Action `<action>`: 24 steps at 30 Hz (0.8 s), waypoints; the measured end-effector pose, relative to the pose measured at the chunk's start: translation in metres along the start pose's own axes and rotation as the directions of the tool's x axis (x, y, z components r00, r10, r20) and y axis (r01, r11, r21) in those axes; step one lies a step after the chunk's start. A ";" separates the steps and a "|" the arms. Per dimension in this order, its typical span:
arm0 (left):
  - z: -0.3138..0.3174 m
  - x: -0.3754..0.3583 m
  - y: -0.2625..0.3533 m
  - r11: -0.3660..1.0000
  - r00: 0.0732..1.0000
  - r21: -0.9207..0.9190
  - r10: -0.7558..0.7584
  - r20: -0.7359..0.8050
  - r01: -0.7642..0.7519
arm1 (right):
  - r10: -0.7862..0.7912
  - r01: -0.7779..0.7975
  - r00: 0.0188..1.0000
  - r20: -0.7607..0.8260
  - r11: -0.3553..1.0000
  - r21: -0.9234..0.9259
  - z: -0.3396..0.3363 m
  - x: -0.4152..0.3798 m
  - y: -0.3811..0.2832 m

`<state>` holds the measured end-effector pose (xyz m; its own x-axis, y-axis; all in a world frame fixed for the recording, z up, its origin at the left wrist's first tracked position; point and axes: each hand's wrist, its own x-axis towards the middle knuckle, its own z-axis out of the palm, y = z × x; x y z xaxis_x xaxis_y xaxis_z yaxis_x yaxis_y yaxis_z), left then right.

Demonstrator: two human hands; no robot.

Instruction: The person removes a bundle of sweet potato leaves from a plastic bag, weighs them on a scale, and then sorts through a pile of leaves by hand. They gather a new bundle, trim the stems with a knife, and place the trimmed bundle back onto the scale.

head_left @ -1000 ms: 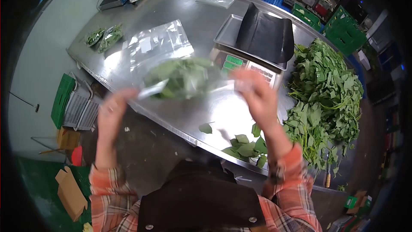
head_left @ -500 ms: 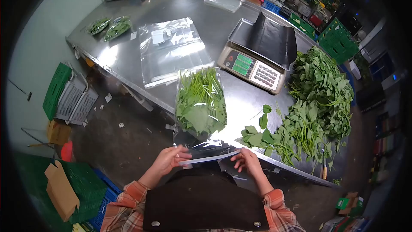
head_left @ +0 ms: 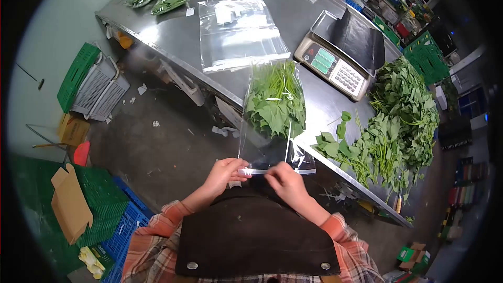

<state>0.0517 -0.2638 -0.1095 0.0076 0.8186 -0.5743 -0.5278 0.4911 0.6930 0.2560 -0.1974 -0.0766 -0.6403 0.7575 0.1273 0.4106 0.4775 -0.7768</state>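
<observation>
A clear plastic bag (head_left: 265, 147) holding leafy greens (head_left: 277, 102) lies over the near table edge, its open-end strip towards me. My left hand (head_left: 224, 175) is closed, pinching the left end of that white strip. My right hand (head_left: 287, 182) is closed too, thumb and fingers on the strip near its middle, with the strip's right end sticking out past it. Leaves fill the far part of the bag, and stems point away from me. The near part is slack, see-through film.
Flat clear bags (head_left: 238, 39) lie beyond the filled one. A weighing scale (head_left: 335, 68) stands to their right, with a large heap of greens (head_left: 403, 105) beside it. Two packed bags (head_left: 170, 1) rest far left. Crates (head_left: 105, 89) stand on the floor at left.
My right hand has come inward along the strip, closer to my left hand, and its fingers have closed. The strip looks straighter. The whole view has shifted, with the table now higher.
</observation>
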 end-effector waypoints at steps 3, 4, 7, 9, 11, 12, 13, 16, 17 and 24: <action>-0.003 0.006 -0.009 0.999 0.997 0.000 0.039 -0.067 -0.039 | -0.190 0.204 0.977 0.098 0.967 -0.151 0.033 0.032 -0.009; -0.002 0.007 -0.011 0.999 0.994 0.002 0.052 -0.097 -0.052 | -0.236 0.262 0.962 0.139 0.943 -0.208 0.041 0.037 -0.007; -0.005 0.012 -0.022 0.997 0.988 0.017 0.077 -0.137 -0.075 | -0.270 0.361 0.916 0.298 0.877 -0.317 0.056 0.036 0.004; 0.005 0.012 -0.024 0.997 0.989 0.019 0.074 -0.131 -0.072 | -0.230 0.334 0.911 0.343 0.899 -0.283 0.040 0.026 0.010; 0.009 0.018 -0.033 0.993 0.992 0.103 0.073 -0.108 -0.062 | -0.216 0.338 0.899 0.382 0.896 -0.289 0.016 0.000 0.027; 0.012 0.018 -0.029 0.993 0.989 0.089 0.089 -0.120 -0.078 | -0.223 0.359 0.891 0.396 0.879 -0.313 0.005 -0.025 0.045; 0.005 0.020 -0.025 0.990 0.990 0.107 0.107 -0.092 -0.097 | -0.119 0.295 0.886 0.449 0.891 -0.345 -0.004 -0.062 0.075; -0.012 0.018 -0.007 0.973 0.991 0.198 0.129 -0.021 -0.122 | 0.686 -0.159 0.504 0.525 0.671 -0.724 -0.038 -0.223 0.155; -0.016 0.019 -0.005 0.970 0.991 0.205 0.133 -0.008 -0.129 | 0.722 -0.256 0.531 0.445 0.637 -0.728 -0.039 -0.264 0.160; -0.005 0.004 -0.003 1.000 0.998 0.013 0.024 -0.064 -0.024 | -0.023 0.025 0.999 0.022 0.995 -0.094 0.006 -0.033 0.025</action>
<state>0.0495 -0.2636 -0.1164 -0.0593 0.8097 -0.5839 -0.5167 0.4755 0.7120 0.2834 -0.2125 -0.1042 -0.6641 0.7360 0.1313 0.4533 0.5361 -0.7121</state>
